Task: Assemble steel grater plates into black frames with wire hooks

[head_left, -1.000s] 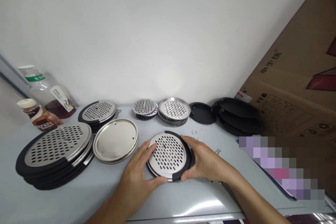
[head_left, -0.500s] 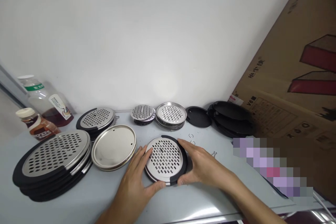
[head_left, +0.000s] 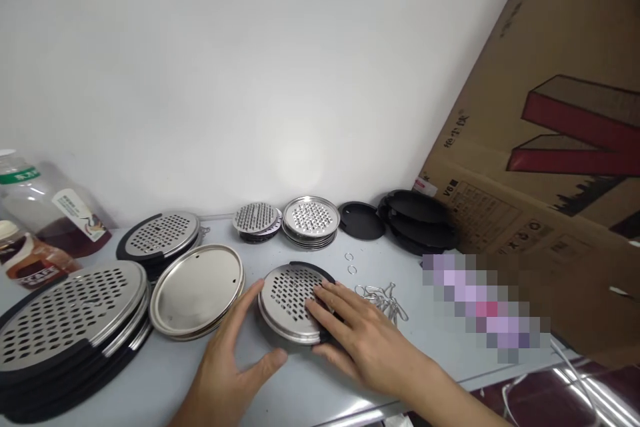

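Note:
A round metal grater (head_left: 286, 299) with a black rim along its right side sits in front of me, its left edge slightly raised. My right hand (head_left: 373, 340) grips its right side, fingers lying over the perforated face and thumb at the near edge. On the left, my left hand (head_left: 225, 363) is open, thumb and fingers spread; its fingertips are close to the grater's left edge, and I cannot tell whether they touch. Plain round metal plates (head_left: 197, 293) are stacked just beyond my left hand. Metal clips (head_left: 385, 300) lie in a heap behind my right hand.
Larger black-rimmed graters (head_left: 75, 320) are piled at left, with another grater stack (head_left: 163, 235) behind. Small graters (head_left: 257, 219), metal grating discs (head_left: 311, 219) and black discs (head_left: 420, 227) line the wall. Bottles (head_left: 55, 213) stand left; a cardboard box (head_left: 500, 200) leans right. Two rings (head_left: 352, 269) lie mid-table.
My right hand has shifted from the grater's rim onto its face. My left hand has opened away from the near edge. The view has turned right, showing the clips.

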Motion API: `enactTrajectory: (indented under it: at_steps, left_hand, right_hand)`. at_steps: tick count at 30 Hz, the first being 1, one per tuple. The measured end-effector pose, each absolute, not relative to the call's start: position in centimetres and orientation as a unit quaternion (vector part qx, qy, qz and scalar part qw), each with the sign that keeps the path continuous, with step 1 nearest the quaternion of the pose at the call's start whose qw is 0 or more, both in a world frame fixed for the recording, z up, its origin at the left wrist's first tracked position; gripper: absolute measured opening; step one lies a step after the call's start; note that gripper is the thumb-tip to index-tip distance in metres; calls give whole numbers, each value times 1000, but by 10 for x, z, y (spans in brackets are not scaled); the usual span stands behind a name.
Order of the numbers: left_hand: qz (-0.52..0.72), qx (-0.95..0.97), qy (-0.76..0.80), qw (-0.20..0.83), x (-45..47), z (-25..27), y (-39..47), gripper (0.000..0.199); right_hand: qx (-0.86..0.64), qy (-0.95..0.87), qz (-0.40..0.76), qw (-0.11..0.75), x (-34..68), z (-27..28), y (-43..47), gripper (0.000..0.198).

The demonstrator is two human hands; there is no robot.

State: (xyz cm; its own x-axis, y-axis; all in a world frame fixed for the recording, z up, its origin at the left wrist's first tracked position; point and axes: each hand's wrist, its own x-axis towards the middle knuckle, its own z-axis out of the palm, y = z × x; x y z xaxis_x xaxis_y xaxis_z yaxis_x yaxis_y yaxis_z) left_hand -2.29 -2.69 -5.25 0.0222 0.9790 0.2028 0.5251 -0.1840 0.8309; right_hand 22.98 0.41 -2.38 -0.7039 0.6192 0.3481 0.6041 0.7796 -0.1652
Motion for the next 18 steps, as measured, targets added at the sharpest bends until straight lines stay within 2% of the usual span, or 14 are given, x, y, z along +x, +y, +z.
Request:
enactTrajectory:
  at_steps: [3, 8, 13, 18]
  left_hand:
    - [429, 642, 552, 315, -24, -50, -25, 84]
    - [443, 622, 551, 337, -20, -61, -13, 89]
    - [456, 593, 551, 371, -20, -67, -8, 77]
    - [472, 585, 554, 357, -21, -66, -11, 69]
  right_hand:
    - [-335, -897, 74, 279, 235, -19, 3, 43]
    - [-443, -746, 271, 417, 224, -22, 13, 29]
    - [-443, -643, 448, 436, 219, -32, 29, 39]
    - [-443, -622, 472, 440, 225, -39, 31, 47]
